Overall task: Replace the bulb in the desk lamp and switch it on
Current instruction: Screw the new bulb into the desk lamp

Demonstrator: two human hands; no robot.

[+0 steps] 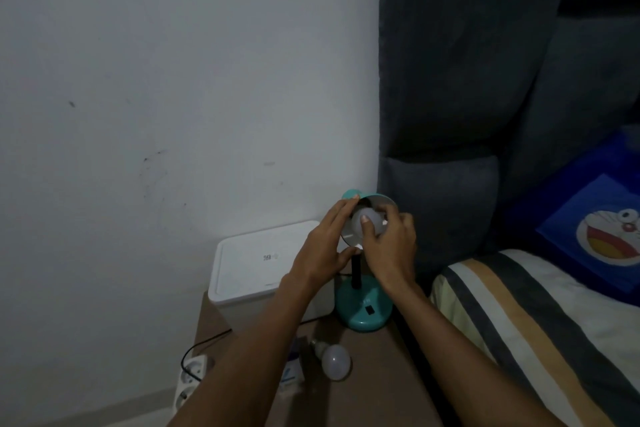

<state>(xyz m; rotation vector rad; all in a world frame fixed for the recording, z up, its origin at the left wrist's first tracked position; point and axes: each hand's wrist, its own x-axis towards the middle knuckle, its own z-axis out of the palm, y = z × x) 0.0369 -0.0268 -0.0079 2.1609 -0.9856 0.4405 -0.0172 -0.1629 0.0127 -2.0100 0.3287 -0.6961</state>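
A teal desk lamp [363,308] stands on the brown bedside table [381,374], its shade [381,199] tilted toward me. My left hand [325,246] grips the shade's left rim. My right hand [391,239] is closed around a white bulb [362,224] sitting inside the shade. The lamp is unlit. A second white bulb [334,360] lies on its side on the table in front of the base. Beside it lies a small bulb box [292,376], partly hidden by my left forearm.
A white lidded box [256,263] stands left of the lamp against the wall. A white power strip [192,378] with a black cable lies on the floor at left. A bed with a striped pillow [519,322] and a grey headboard [467,80] is at right.
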